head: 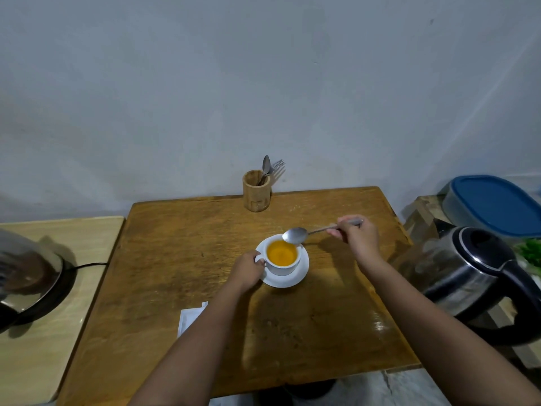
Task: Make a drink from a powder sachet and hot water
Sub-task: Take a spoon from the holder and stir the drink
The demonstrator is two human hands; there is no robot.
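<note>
A white cup [281, 269] full of orange drink [282, 252] stands on a white saucer [301, 273] in the middle of the wooden table [187, 259]. My left hand [245, 270] grips the cup's handle on its left side. My right hand [357, 234] holds a metal spoon [295, 235] by its handle; the bowl of the spoon hovers just above the cup's far rim, out of the liquid. A white sachet [188, 317] lies on the table near me, partly hidden under my left forearm.
A wooden holder [256, 190] with a spoon and a fork stands at the table's far edge by the wall. A steel electric kettle [474, 276] sits off the table's right side, below a blue-lidded container [494, 203]. A lower pale table [44, 303] on the left carries a dark round appliance [26, 276] with a cord.
</note>
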